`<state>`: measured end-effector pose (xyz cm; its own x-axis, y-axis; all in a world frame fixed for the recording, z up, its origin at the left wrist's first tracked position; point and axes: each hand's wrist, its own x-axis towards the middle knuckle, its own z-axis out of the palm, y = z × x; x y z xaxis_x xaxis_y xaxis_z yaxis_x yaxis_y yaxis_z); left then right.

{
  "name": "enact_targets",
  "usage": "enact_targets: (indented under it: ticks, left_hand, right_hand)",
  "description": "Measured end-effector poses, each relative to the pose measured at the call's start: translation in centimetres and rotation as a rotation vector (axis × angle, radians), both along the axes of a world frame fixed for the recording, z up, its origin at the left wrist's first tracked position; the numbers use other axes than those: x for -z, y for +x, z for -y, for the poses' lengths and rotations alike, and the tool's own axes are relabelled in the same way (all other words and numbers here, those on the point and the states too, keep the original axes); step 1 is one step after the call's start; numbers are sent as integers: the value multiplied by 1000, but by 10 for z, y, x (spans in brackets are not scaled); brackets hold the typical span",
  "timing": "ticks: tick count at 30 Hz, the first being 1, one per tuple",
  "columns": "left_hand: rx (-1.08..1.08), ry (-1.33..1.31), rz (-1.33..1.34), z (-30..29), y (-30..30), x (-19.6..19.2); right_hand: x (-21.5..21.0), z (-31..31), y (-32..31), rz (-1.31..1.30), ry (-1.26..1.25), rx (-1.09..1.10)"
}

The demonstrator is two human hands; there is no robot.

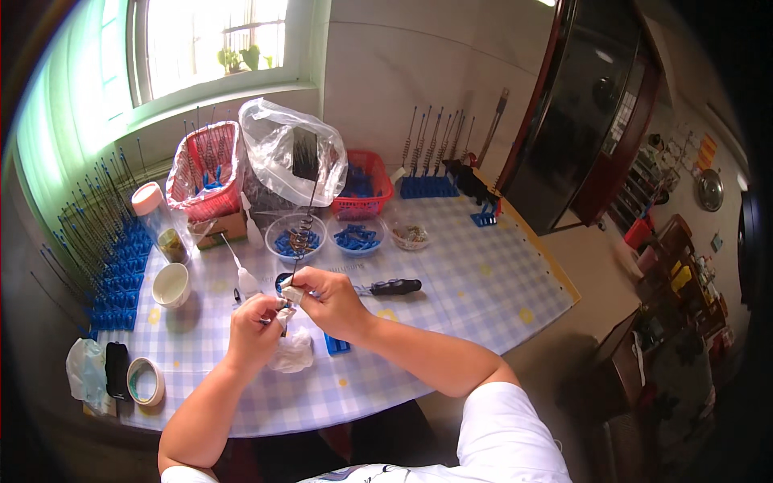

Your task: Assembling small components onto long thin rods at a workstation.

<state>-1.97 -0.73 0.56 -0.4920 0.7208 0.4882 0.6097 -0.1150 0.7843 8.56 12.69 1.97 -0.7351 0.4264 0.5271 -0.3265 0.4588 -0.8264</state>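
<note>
Over the middle of the checked tablecloth, my right hand (334,304) pinches the lower end of an upright black wire rod with a spring coil (303,239). My left hand (256,324) is closed beside it, fingertips almost meeting the right ones. What the left fingers grip is too small to make out. White wrapping covers some fingertips of both hands. Below the hands lie a crumpled white plastic bag (291,352) and a blue block (337,345). A white squeeze bottle with a thin nozzle (247,282) lies left of them; a black-handled tool (396,286) lies to the right.
Bowls of blue parts (357,239) and a dish of small metal bits (411,235) stand beyond my hands. Behind are red baskets (372,205) and a clear bag (278,129). Blue racks of wire rods (121,278) line the left; a white cup (171,286) stands nearby.
</note>
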Motion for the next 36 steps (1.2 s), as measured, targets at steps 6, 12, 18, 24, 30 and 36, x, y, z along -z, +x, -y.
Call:
enact_targets:
  ticks: [6, 12, 18, 24, 30, 36]
  left_hand:
    - [9, 14, -29, 2, 1, -1]
    - [0, 77, -112, 0, 3, -2]
    - [-1, 106, -180, 2, 1, -2]
    - [-4, 94, -175, 2, 2, -2]
    - [-3, 81, -151, 3, 2, -2]
    - [-4, 85, -160, 2, 2, -3]
  right_hand:
    - [-4, 2, 3, 17, 22, 19]
    - [-1, 1, 3, 5, 24, -5]
    - [-2, 2, 1, 38, 28, -13]
    - [-1, 4, 1, 30, -15, -29]
    - [-2, 5, 1, -20, -18, -27]
    - [-4, 5, 1, -33, -5, -19]
